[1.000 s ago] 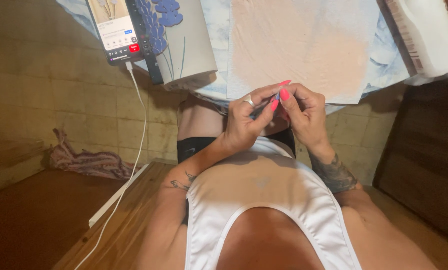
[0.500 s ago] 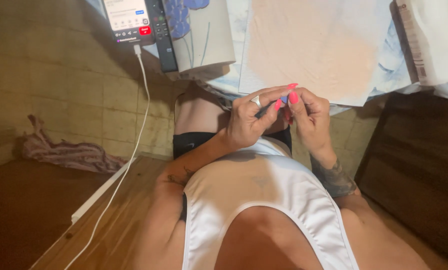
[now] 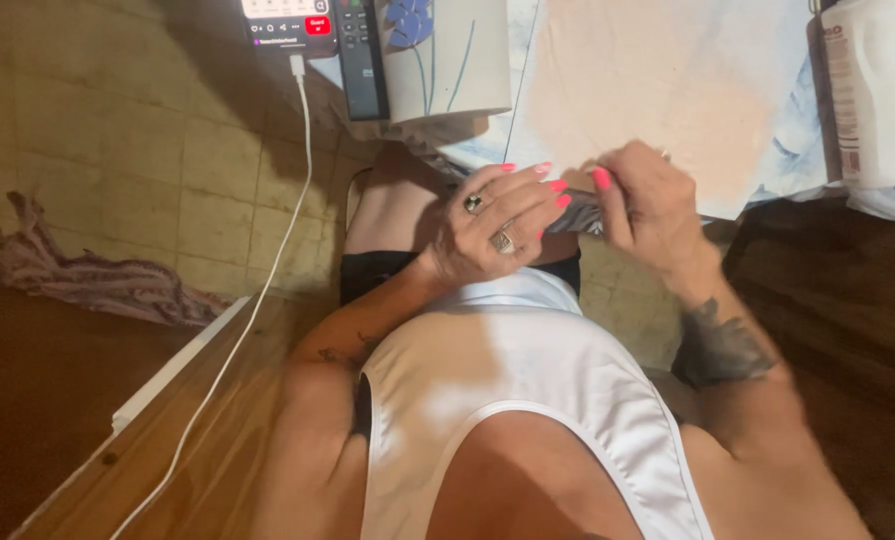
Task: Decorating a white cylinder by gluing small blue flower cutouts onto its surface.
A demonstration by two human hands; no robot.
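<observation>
At the top right edge of the table lies a white soft package (image 3: pixel 872 95), rectangular, with a printed label strip down its left side. At the top left a phone (image 3: pixel 289 22) shows a lit screen with a red button shape; a white cable (image 3: pixel 267 290) runs from it down over the tiled floor. A black remote control (image 3: pixel 360 60) lies just beside the phone, touching a white sheet with blue flower print (image 3: pixel 447 55). A pale peach cloth (image 3: pixel 687 90), smooth and flat, covers the table edge above my hands.

My left hand (image 3: pixel 492 225), with two rings and pink nails, has its fingers pressed together and curled against a small grey striped piece (image 3: pixel 575 217). My right hand (image 3: pixel 647 205) pinches the same piece at its other end. The piece sits between both hands, just below the cloth edge, above my lap. Its material cannot be determined. A crumpled pinkish rag (image 3: pixel 87 275) lies on the floor, well apart.
</observation>
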